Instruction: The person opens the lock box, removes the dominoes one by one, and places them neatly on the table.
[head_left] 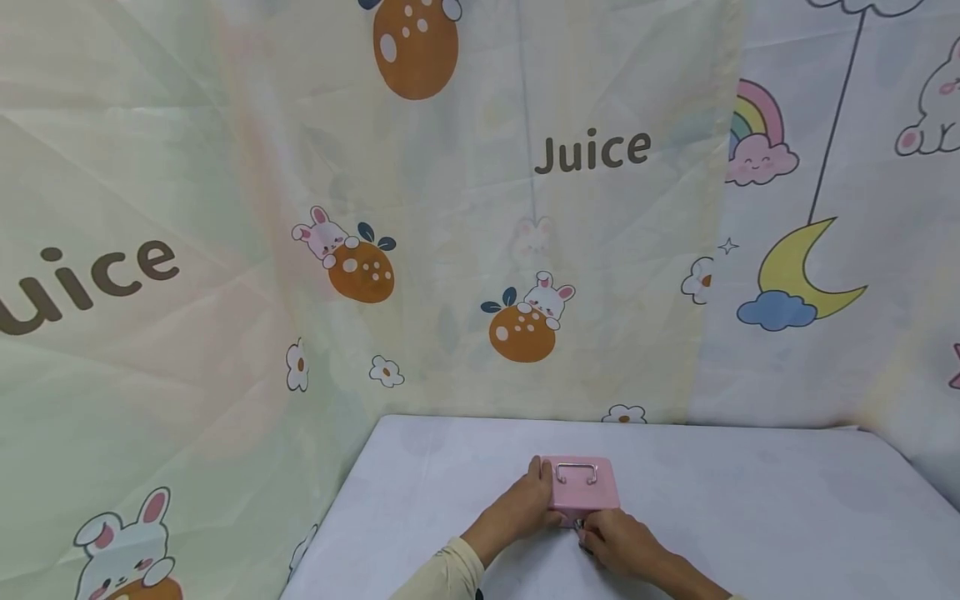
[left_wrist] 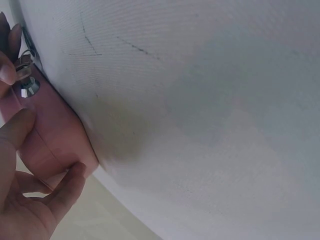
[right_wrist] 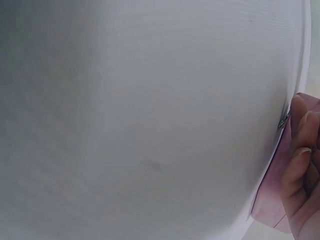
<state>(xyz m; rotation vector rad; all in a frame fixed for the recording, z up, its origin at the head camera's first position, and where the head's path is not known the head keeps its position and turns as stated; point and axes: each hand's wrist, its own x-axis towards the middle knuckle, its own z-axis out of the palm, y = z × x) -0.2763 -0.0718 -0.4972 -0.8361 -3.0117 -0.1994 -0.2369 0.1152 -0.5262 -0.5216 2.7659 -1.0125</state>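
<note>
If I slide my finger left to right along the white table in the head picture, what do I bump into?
Cream left sleeve → left hand → pink box with a metal handle → right hand.

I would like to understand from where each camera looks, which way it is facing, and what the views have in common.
Head: worn on the head, facing forward and down at the printed cloth, white table and pink box; left hand, right hand and forearms show.
Left wrist: worn there, looking at the box's lock and the table; left hand at lower left, part of the right at upper left.
Right wrist: worn there, facing mostly table; right hand at the right edge.
Shared: both wrist views show box, table and right-hand fingers.
</note>
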